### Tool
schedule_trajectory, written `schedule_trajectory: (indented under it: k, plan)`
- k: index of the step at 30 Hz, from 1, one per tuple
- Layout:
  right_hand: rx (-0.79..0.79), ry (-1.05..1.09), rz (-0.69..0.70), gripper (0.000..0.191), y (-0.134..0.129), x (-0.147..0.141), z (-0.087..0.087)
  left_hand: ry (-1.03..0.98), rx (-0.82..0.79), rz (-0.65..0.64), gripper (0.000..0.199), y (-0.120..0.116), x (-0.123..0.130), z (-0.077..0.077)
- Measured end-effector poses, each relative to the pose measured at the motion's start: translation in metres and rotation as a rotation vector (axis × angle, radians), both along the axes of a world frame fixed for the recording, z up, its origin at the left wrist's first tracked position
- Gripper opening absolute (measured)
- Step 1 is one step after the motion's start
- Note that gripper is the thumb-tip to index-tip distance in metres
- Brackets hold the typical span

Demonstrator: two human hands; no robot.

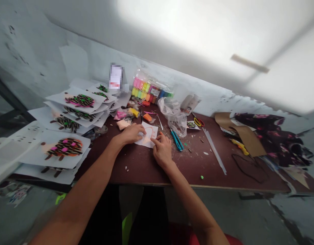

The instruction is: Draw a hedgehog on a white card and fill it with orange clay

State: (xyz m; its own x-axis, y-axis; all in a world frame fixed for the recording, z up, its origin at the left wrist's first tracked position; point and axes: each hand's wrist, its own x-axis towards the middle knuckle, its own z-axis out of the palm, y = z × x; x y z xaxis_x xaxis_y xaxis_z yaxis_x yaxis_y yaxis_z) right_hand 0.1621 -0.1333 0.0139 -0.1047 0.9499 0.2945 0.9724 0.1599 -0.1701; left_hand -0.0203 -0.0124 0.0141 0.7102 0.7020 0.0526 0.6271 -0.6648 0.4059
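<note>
A small white paper (143, 142) with an orange outline and a pale peach patch lies on the brown table in front of me. My left hand (132, 133) rests on its left edge, fingers stretched out and holding nothing. On the right side, the index finger of my right hand (162, 148) touches the peach patch while the other fingers are curled in. A bit of orange shows by those fingers; I cannot make out what it is. Just beyond the paper are an orange clay lump (147, 117) and a peach clay packet (124, 124).
Hedgehog pictures (66, 148) lie stacked at left. A clay set (150, 91) leans on the wall near a crumpled plastic bag (173, 114). To the right are a teal cutter (176, 140), scissors (198, 121), glue sticks (214, 151) and a yellow glue gun (240, 147).
</note>
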Motion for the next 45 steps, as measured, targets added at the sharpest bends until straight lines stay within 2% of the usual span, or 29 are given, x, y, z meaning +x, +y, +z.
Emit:
schedule_trajectory:
  k: [6,11,16,24,29,39,45]
  plan:
    - [0.008,-0.083,0.05,0.029,-0.0014,-0.0011,-0.0011,0.001,-0.006,-0.002,0.034,-0.0008,0.0004,0.0013]
    - [-0.009,-0.125,0.017,0.027,-0.0009,-0.0034,-0.0015,0.001,0.001,-0.007,0.034,-0.0007,0.0002,0.0014]
    - [0.01,-0.089,0.048,0.037,-0.0008,-0.0021,-0.002,-0.005,0.009,-0.019,0.035,0.0015,-0.0004,-0.001]
    - [0.001,-0.14,0.104,0.032,-0.0007,-0.0024,-0.0033,-0.023,0.023,-0.018,0.034,0.004,-0.0004,-0.0064]
    - [-0.004,-0.103,0.166,0.039,-0.001,-0.0017,-0.0041,-0.011,0.016,-0.014,0.036,0.0028,-0.0003,-0.0048]
    - [-0.013,-0.026,0.243,0.042,-0.002,-0.0041,-0.0017,-0.018,0.012,-0.007,0.034,0.0015,0.0,-0.0028]
    - [-0.053,-0.035,0.251,0.044,-0.0016,-0.0056,0.0,-0.005,-0.001,-0.005,0.035,0.0014,0.0002,-0.0017]
